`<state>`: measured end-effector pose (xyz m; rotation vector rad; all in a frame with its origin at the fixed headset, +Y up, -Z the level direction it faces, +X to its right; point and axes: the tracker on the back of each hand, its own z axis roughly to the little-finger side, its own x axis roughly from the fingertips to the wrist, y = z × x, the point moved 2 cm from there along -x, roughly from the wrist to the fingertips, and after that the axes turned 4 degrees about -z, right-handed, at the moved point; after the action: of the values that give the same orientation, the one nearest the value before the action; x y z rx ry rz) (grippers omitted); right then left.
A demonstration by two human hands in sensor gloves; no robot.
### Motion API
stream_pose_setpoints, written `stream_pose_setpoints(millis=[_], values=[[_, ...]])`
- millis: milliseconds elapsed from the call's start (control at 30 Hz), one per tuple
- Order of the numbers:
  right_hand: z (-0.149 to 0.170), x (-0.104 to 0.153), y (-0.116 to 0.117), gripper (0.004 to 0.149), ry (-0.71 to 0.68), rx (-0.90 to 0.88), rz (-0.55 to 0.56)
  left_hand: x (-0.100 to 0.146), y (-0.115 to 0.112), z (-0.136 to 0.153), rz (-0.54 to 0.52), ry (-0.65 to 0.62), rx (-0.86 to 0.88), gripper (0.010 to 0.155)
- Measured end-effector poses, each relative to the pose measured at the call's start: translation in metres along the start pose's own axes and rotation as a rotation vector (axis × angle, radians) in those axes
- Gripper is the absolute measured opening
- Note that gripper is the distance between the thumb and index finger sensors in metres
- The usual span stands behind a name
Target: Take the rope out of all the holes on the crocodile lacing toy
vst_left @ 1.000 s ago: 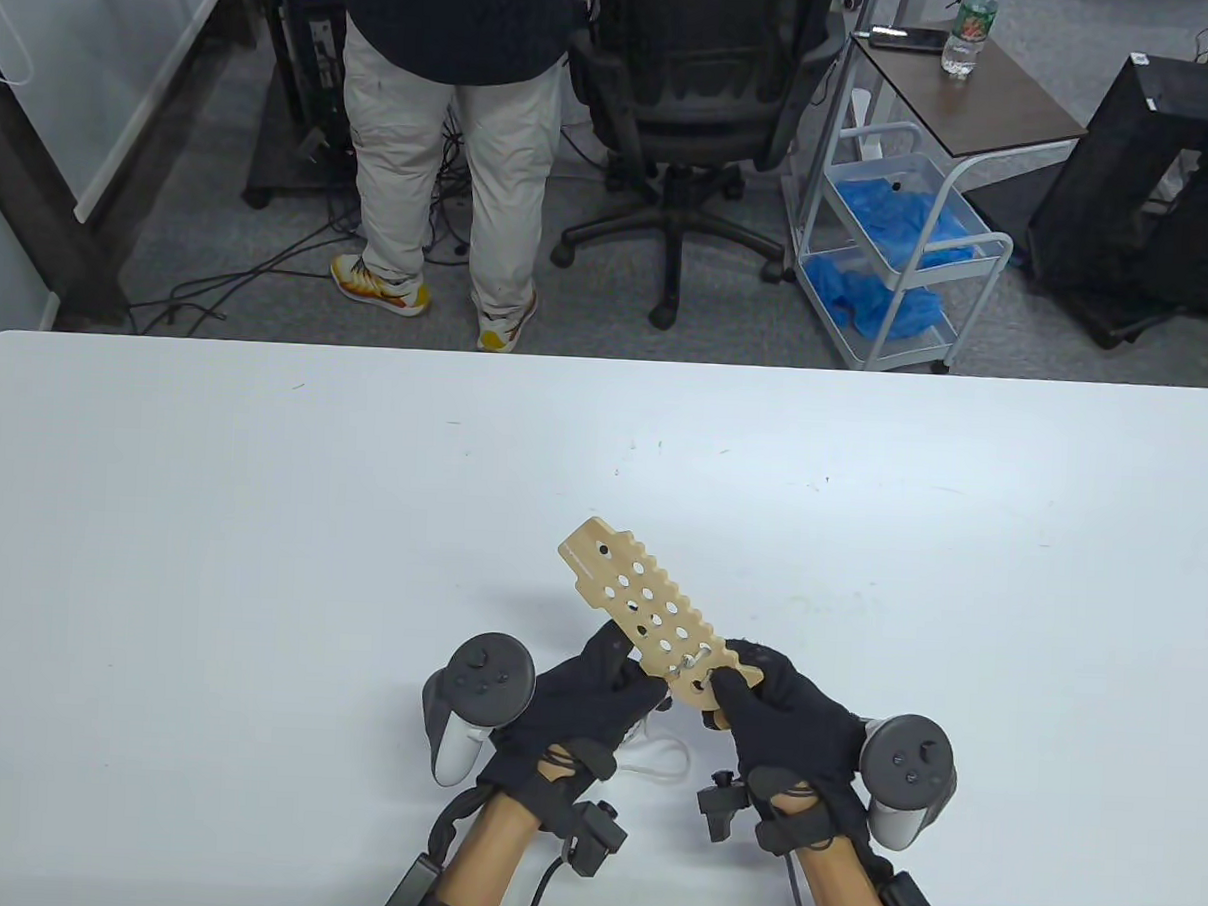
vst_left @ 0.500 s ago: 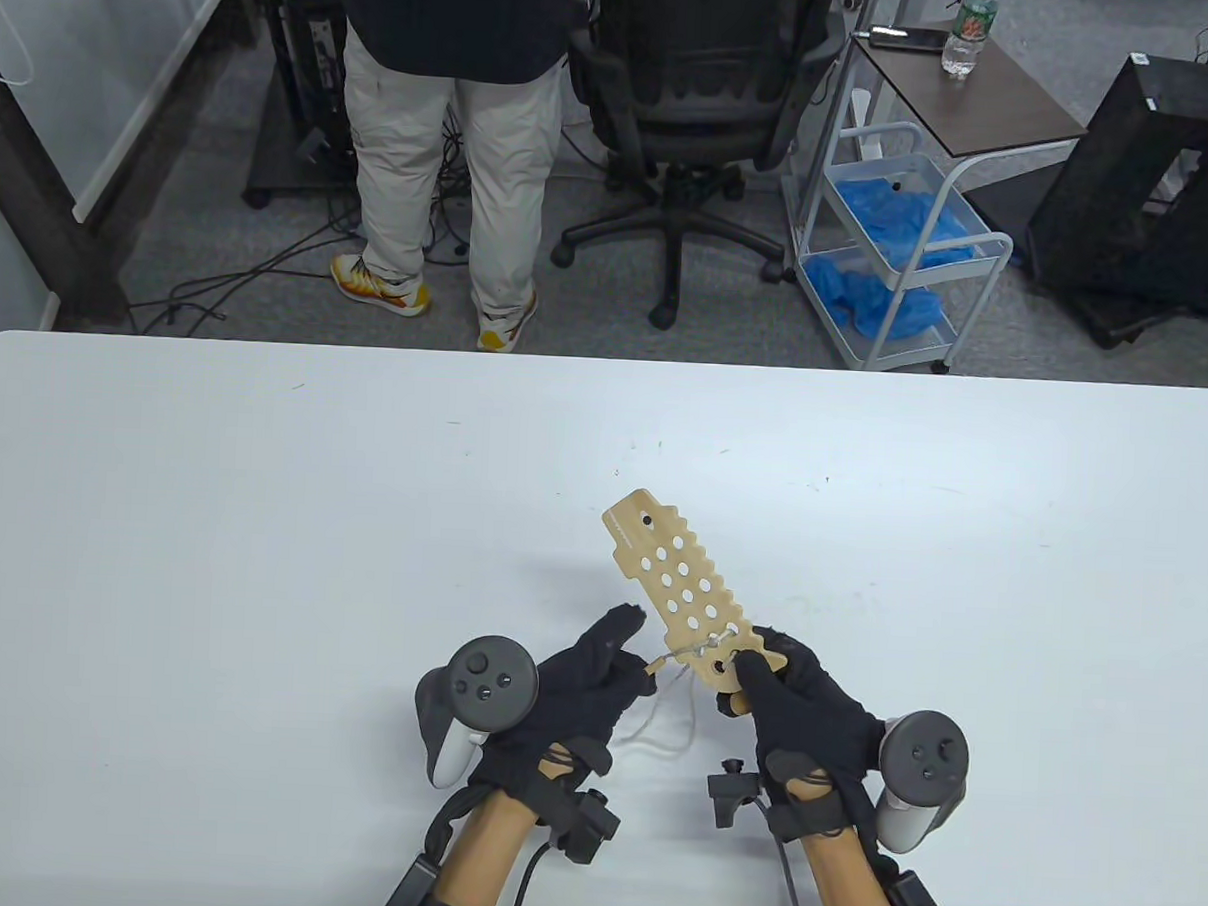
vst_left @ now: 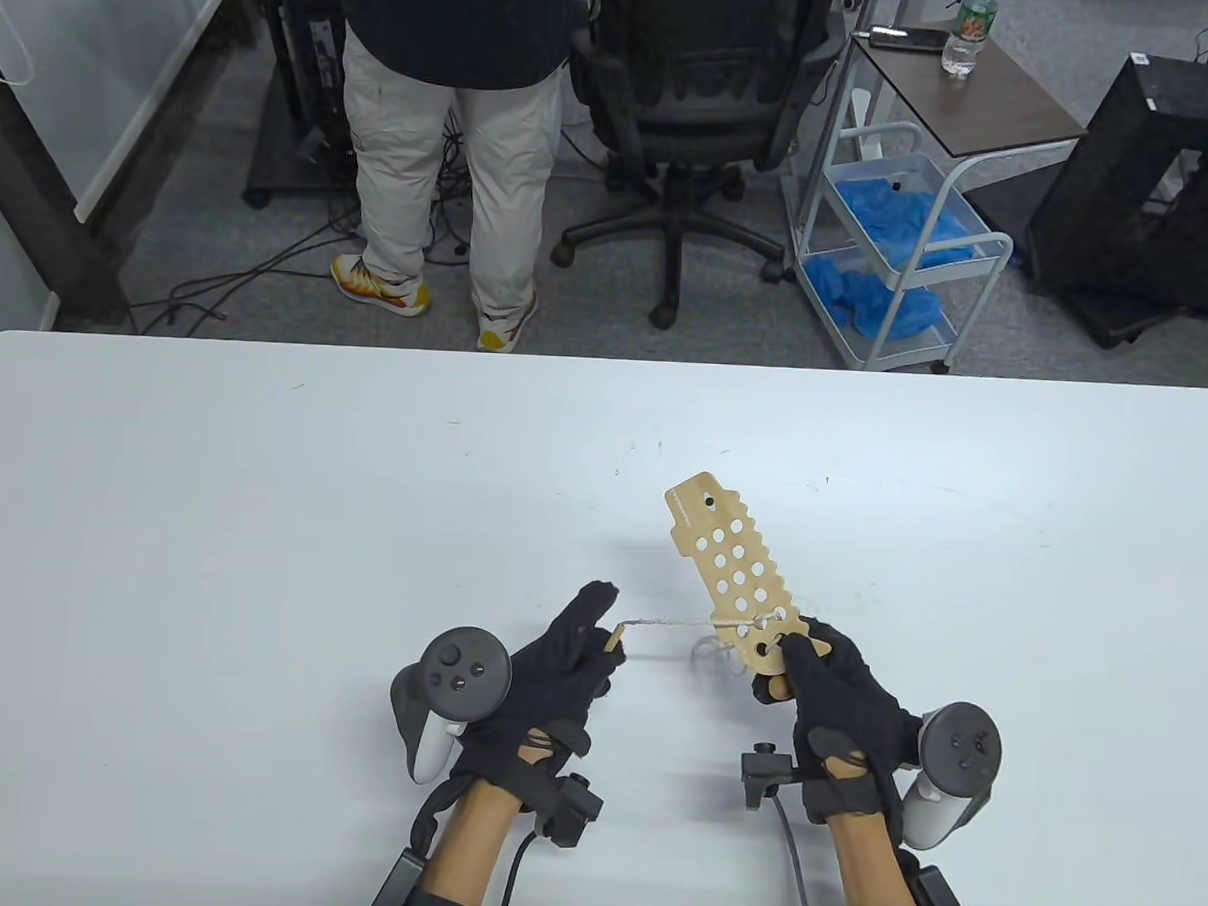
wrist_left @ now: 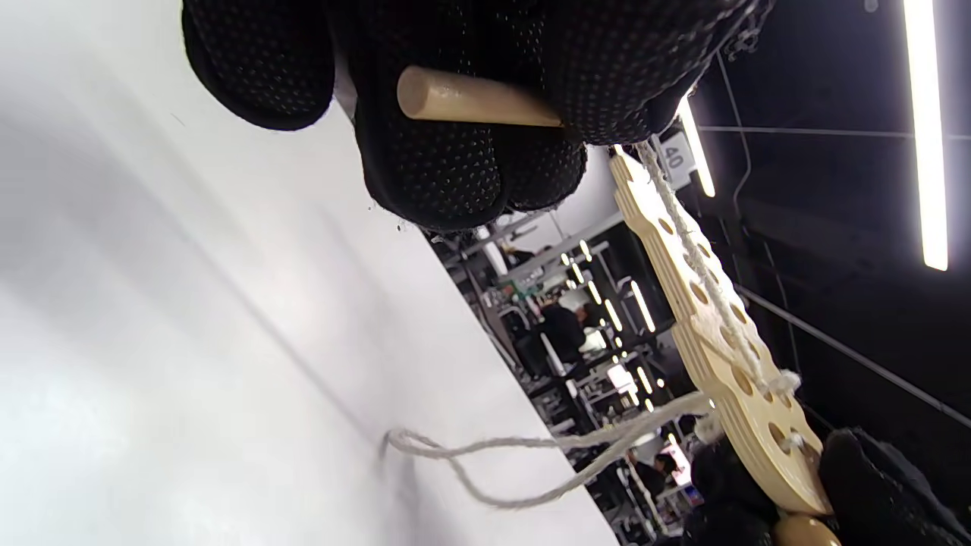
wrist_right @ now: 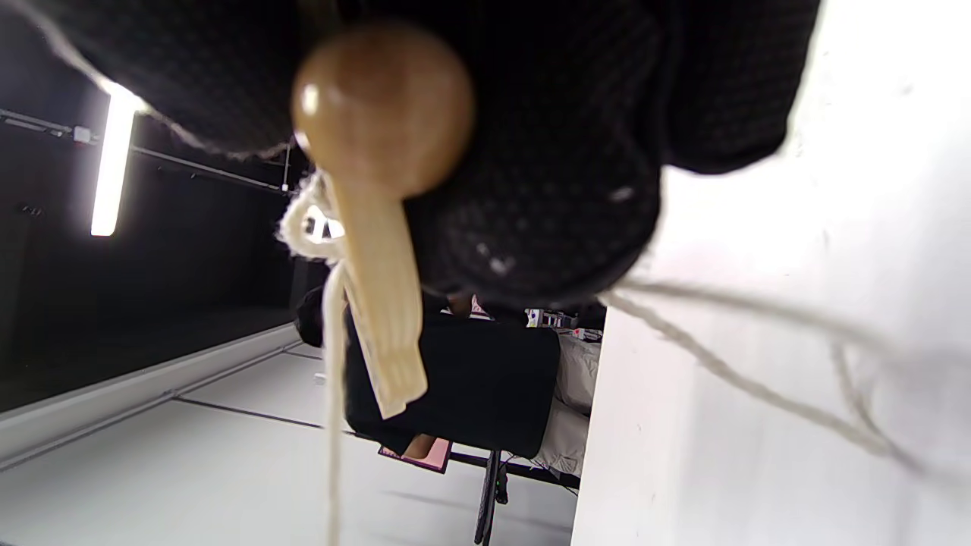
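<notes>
Held above the tabletop (vst_left: pixel 261 518) near its near edge, right of centre: crocodile lacing toy (vst_left: pixel 729 579), tilted, far end pointing away. Right hand (vst_left: pixel 838 698) grip closed round the toy's near end, wooden ball (wrist_right: pixel 383 106) showing under the fingers. Left hand (vst_left: pixel 554 671) grip pinching the wooden needle (vst_left: pixel 613 638) of the rope (vst_left: pixel 672 623). Rope stretched taut between needle and the toy's nearest holes, slack loop hanging below onto the tabletop

Left hand (vst_left: pixel 554 671) and right hand (vst_left: pixel 838 698) both clenched, apart.
</notes>
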<state>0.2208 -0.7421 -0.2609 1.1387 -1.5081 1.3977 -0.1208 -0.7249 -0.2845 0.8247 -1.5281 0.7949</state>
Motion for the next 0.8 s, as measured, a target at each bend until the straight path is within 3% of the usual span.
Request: stream_pose_setpoints(millis=[800], values=[[0.017,-0.006,-0.026,0.049,0.145,-0.188,0.105,0.000,0.038,0.035,-0.213,0.137,0.096,0.054]])
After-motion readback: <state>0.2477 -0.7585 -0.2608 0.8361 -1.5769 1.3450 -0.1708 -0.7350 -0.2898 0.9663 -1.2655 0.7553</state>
